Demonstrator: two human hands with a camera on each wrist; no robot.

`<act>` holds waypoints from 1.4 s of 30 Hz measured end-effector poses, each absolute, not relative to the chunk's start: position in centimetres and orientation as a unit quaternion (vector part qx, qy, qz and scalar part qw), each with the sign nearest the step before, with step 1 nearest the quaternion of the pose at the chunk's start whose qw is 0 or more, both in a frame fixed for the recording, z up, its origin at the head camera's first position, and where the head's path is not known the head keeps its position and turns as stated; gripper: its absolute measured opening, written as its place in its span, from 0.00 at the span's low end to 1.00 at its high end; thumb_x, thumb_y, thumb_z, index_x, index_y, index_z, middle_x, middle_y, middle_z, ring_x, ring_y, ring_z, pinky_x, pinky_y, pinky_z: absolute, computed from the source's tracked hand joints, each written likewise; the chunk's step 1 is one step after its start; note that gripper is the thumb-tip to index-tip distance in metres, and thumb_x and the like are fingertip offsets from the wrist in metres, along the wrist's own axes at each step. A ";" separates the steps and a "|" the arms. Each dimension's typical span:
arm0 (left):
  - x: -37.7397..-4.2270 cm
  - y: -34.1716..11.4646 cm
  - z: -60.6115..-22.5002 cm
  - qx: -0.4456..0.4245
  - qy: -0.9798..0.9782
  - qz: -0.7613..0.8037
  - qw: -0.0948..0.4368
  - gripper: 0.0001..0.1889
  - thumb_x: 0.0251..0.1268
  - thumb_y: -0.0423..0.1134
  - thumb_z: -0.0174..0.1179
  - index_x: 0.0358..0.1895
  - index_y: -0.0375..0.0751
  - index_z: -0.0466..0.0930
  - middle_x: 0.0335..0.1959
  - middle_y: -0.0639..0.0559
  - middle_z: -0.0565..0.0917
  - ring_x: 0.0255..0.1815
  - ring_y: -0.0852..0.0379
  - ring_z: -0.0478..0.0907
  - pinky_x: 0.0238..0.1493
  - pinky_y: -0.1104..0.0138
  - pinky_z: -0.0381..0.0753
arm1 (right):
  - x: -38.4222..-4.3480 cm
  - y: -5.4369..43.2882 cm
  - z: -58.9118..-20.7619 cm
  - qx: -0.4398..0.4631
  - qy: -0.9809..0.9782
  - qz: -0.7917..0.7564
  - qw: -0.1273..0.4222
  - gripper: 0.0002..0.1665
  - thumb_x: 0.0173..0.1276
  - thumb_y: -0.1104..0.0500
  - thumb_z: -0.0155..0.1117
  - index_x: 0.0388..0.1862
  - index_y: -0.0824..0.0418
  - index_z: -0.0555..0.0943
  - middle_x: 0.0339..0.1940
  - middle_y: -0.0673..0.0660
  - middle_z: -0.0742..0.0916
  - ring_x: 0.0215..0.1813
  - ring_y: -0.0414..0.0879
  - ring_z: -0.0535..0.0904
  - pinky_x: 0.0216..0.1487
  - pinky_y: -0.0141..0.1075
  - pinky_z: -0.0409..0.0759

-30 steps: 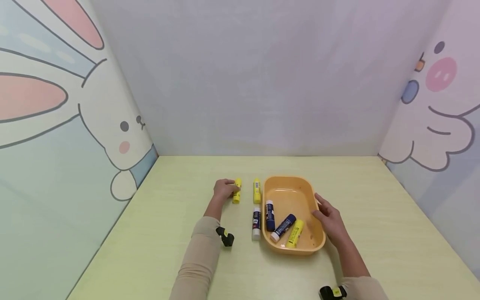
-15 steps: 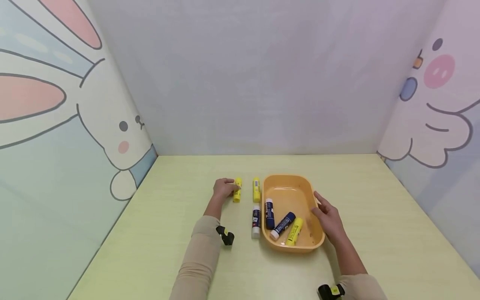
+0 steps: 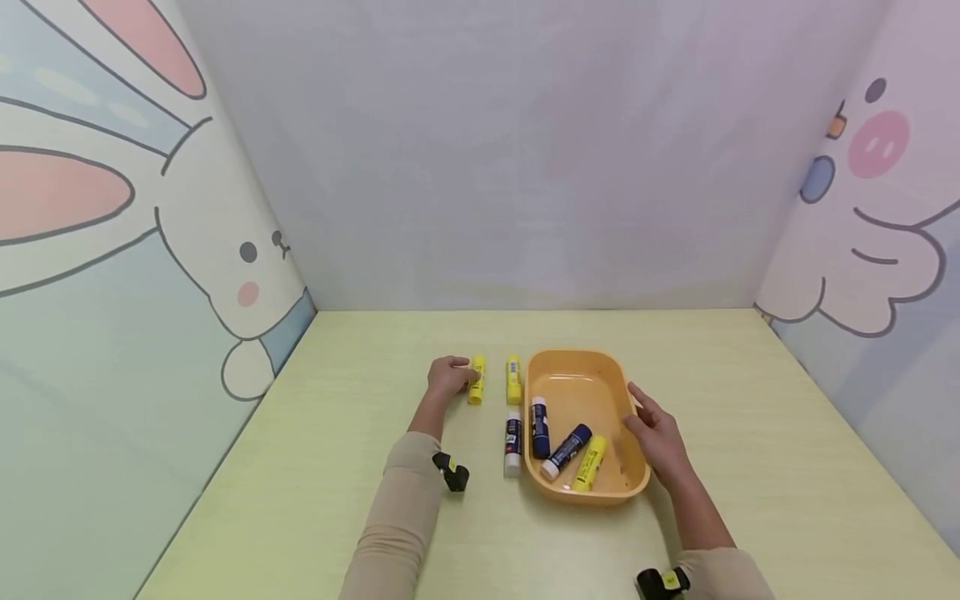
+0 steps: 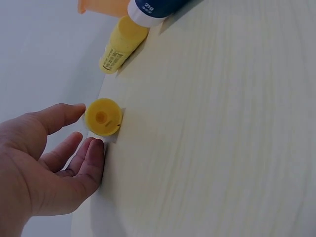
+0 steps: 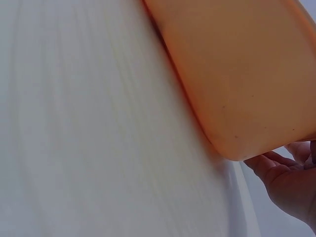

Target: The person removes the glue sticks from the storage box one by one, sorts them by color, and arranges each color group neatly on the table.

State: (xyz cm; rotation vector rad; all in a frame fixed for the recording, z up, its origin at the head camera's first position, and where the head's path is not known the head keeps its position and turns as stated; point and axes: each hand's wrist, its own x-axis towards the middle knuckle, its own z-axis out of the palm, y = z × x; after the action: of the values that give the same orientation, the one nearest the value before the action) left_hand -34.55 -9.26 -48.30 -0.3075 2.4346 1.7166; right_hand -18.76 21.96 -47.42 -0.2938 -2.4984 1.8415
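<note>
My left hand (image 3: 450, 377) is beside a yellow glue stick (image 3: 477, 380) that lies on the table. In the left wrist view a fingertip touches the round end of that glue stick (image 4: 102, 117), while the other fingers (image 4: 91, 160) are relaxed below it, not wrapped round it. At the right, my right hand (image 3: 660, 437) grips the side rim of an orange plastic tray (image 3: 581, 360), thumb over the rim and fingers outside. Inside the tray lie two dark blue glue sticks (image 3: 540, 429) and a yellow glue stick (image 3: 589, 464).
Left of the tray, a second yellow glue stick (image 3: 513, 380) and a blue-and-white glue stick (image 3: 512, 444) lie in line on the pale table (image 3: 300, 500). Behind rises a light wall (image 3: 487, 167), with cartoon-printed panels on both sides.
The yellow glue stick at my left hand has shifted very slightly right, together with the fingers. My right hand keeps its grip on the tray, which stays in place.
</note>
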 end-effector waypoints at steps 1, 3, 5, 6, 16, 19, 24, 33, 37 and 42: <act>-34.6 -9.3 -48.2 -0.101 0.810 0.573 0.072 0.20 0.49 0.33 0.69 0.49 0.34 0.80 0.35 0.45 0.80 0.27 0.57 0.75 0.27 0.70 0.76 | -18.8 22.0 -47.4 -0.093 -0.802 0.590 0.012 0.34 0.72 0.63 0.47 0.75 0.55 0.51 0.64 0.74 0.67 0.63 0.62 0.65 0.59 0.50 0.67; -34.5 -9.3 -48.1 -0.100 0.809 0.575 0.071 0.20 0.49 0.32 0.69 0.49 0.34 0.80 0.35 0.44 0.80 0.27 0.57 0.75 0.27 0.69 0.76 | -18.8 22.0 -47.4 -0.093 -0.801 0.591 0.011 0.35 0.72 0.63 0.47 0.75 0.55 0.51 0.65 0.74 0.66 0.63 0.61 0.65 0.59 0.51 0.67; -34.6 -9.3 -48.1 -0.100 0.808 0.577 0.070 0.20 0.49 0.32 0.69 0.49 0.34 0.80 0.34 0.44 0.81 0.27 0.57 0.75 0.27 0.69 0.76 | -18.9 22.0 -47.3 -0.094 -0.800 0.592 0.011 0.35 0.72 0.63 0.47 0.75 0.54 0.51 0.65 0.73 0.66 0.63 0.61 0.65 0.59 0.51 0.67; -34.6 -9.3 -48.1 -0.101 0.807 0.577 0.069 0.20 0.49 0.33 0.69 0.48 0.34 0.80 0.34 0.44 0.81 0.27 0.57 0.75 0.27 0.69 0.76 | -18.9 22.0 -47.3 -0.095 -0.801 0.591 0.011 0.35 0.71 0.63 0.47 0.75 0.54 0.52 0.65 0.73 0.67 0.63 0.61 0.65 0.59 0.51 0.67; -34.1 -9.4 -48.3 -0.096 0.800 0.589 0.053 0.21 0.48 0.32 0.69 0.49 0.35 0.79 0.31 0.45 0.81 0.26 0.57 0.75 0.28 0.69 0.75 | -18.9 21.8 -47.4 -0.089 -0.810 0.580 0.015 0.35 0.71 0.65 0.47 0.75 0.56 0.52 0.63 0.74 0.68 0.61 0.62 0.67 0.57 0.49 0.69; -33.9 -9.3 -48.1 -0.096 0.799 0.591 0.052 0.22 0.48 0.33 0.69 0.50 0.35 0.79 0.34 0.45 0.81 0.30 0.56 0.76 0.31 0.68 0.77 | -18.9 21.9 -47.5 -0.087 -0.809 0.581 0.015 0.35 0.71 0.65 0.47 0.75 0.56 0.52 0.64 0.74 0.67 0.61 0.61 0.67 0.57 0.49 0.69; -33.4 -9.2 -47.5 -0.102 0.791 0.599 0.066 0.23 0.50 0.35 0.69 0.53 0.36 0.77 0.42 0.44 0.80 0.41 0.50 0.78 0.39 0.64 0.79 | -18.8 21.9 -47.6 -0.085 -0.804 0.589 0.011 0.35 0.71 0.65 0.46 0.75 0.55 0.51 0.65 0.74 0.66 0.63 0.62 0.66 0.58 0.50 0.68; -32.5 -9.3 -46.7 -0.090 0.780 0.615 0.081 0.24 0.53 0.36 0.68 0.55 0.37 0.76 0.44 0.43 0.80 0.45 0.47 0.77 0.42 0.62 0.79 | -18.7 21.9 -47.4 -0.089 -0.805 0.586 0.013 0.35 0.71 0.66 0.46 0.75 0.56 0.51 0.63 0.74 0.67 0.61 0.62 0.67 0.58 0.50 0.69; -32.2 -9.2 -46.1 -0.076 0.771 0.626 0.084 0.25 0.53 0.37 0.68 0.56 0.37 0.75 0.43 0.44 0.81 0.46 0.47 0.77 0.42 0.62 0.79 | -18.8 21.9 -47.3 -0.092 -0.807 0.584 0.010 0.35 0.71 0.65 0.45 0.75 0.56 0.51 0.64 0.74 0.66 0.62 0.62 0.66 0.58 0.51 0.67; -31.7 -8.9 -45.2 -0.059 0.760 0.641 0.088 0.27 0.53 0.37 0.68 0.58 0.36 0.74 0.44 0.44 0.80 0.45 0.47 0.77 0.42 0.62 0.79 | -18.8 21.9 -47.2 -0.090 -0.806 0.584 0.009 0.35 0.71 0.65 0.45 0.75 0.56 0.51 0.64 0.74 0.66 0.63 0.62 0.66 0.59 0.51 0.67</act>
State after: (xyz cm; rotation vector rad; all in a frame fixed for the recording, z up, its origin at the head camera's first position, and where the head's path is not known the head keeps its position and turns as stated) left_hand -31.67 -8.92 -45.23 -0.1766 2.2627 1.9089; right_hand -18.83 21.92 -47.21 -0.2806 -2.5198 1.8261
